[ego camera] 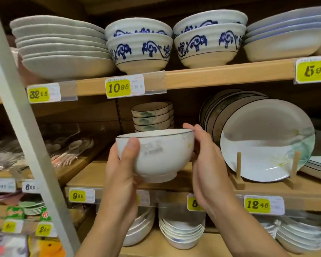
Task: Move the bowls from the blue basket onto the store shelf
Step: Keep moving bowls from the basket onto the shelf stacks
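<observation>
One white bowl with a thin dark line round its rim is held up by two hands. It is held just over the front edge of the middle shelf, near the middle of that edge. What is inside it cannot be seen.

The left hand is wrapped round the bowl's left side, with the thumb pressed on the near wall and the fingers curled under. The right hand is pressed against the right side, with the thumb laid on the rim and the fingers hidden behind.

At the back of the middle shelf, one stack of small bowls is seen, at least four high. At the right end, big plates are stood on edge in one wooden rack.

On the top shelf, four blue-painted bowls are kept in two stacks of two. One pile of wide pale dishes is kept at the left end.
</observation>
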Action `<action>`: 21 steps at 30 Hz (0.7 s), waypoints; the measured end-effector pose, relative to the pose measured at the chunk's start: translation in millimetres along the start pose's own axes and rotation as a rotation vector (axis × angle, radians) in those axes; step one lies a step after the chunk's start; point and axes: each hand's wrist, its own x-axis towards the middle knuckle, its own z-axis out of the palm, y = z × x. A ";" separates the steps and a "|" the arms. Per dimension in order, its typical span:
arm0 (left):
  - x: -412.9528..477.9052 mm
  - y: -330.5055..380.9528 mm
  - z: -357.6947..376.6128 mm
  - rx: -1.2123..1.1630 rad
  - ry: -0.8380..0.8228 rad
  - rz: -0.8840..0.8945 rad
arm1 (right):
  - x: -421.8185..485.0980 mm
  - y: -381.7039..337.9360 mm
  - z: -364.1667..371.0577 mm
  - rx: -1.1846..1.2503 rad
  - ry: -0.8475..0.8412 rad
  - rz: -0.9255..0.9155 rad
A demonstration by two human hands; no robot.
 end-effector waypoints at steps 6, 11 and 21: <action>19.1 8.4 -16.4 -0.398 -0.154 -0.310 | 19.3 -5.0 3.4 0.010 -0.358 0.124; 24.2 8.9 -24.9 -0.282 -0.164 -0.308 | 18.1 8.1 7.5 0.167 -0.417 0.267; 3.4 16.3 -43.3 -0.005 0.034 -0.204 | -20.0 34.5 -1.0 0.155 -0.372 0.018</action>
